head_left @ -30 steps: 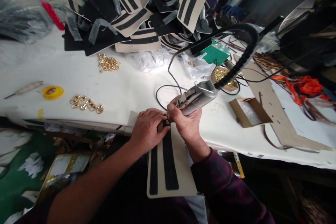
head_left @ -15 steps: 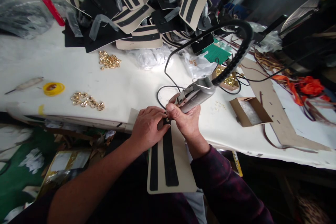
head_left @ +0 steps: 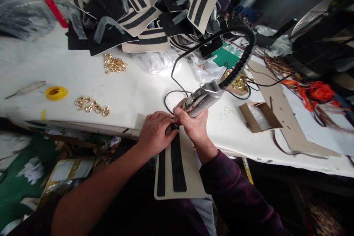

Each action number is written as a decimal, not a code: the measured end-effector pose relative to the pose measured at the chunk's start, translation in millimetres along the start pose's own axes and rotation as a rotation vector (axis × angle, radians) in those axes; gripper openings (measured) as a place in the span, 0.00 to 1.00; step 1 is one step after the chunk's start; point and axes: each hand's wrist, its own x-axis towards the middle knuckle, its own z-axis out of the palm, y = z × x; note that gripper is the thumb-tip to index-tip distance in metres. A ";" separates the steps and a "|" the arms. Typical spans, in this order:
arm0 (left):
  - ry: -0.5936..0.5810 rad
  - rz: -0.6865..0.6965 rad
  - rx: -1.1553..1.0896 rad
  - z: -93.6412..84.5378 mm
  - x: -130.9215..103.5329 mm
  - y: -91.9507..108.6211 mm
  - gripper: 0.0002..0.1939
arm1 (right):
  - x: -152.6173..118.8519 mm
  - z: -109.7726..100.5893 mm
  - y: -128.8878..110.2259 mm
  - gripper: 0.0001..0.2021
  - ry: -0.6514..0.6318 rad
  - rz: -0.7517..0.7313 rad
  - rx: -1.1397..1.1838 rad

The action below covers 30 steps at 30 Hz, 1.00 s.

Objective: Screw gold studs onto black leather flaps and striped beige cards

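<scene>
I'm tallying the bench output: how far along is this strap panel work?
Done: nothing clearly. In hand: the left hand steadies a beige panel at the table edge while the right hand grips a grey power tool at its top end. Left: a pile of similar panels and gold fittings on the table.

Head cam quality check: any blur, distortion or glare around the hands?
Head view: strong wide-angle bowing along the white table edge; left hand, right hand and the striped panel are fairly sharp; the corners are soft and dark; light is flat, with only mild glare on the grey tool.
</scene>
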 end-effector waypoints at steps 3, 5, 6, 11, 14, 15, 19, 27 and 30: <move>0.000 0.004 0.000 -0.6 -0.7 0.5 0.13 | 0.5 0.3 2.5 0.20 -0.007 -0.026 0.032; -0.008 0.007 0.002 -1.2 -0.9 0.6 0.13 | 0.6 1.9 1.0 0.21 -0.016 -0.022 0.067; -0.012 0.006 0.002 -1.4 -1.0 0.6 0.13 | 0.9 2.3 -1.8 0.22 -0.022 -0.018 0.083; -0.003 0.010 -0.018 -0.3 -0.7 0.7 0.12 | 11.8 -13.5 -30.3 0.24 0.089 -0.045 0.019; -0.008 0.014 0.001 -0.4 0.0 2.5 0.13 | 21.6 -43.1 -34.9 0.23 0.119 -0.045 -0.266; -0.014 0.017 0.014 -1.0 0.5 3.6 0.14 | 23.2 -54.8 -30.8 0.24 0.098 -0.028 -0.415; -0.035 0.035 0.100 -6.0 5.0 8.4 0.22 | 18.7 -94.5 5.3 0.23 -0.053 0.083 -0.998; -0.076 -0.014 0.316 -12.6 6.9 9.3 0.29 | -5.2 -114.6 28.7 0.26 -0.019 0.059 -1.255; -0.072 -0.046 0.355 -14.8 -1.9 8.5 0.30 | -43.6 -121.1 12.0 0.26 0.164 0.081 -0.900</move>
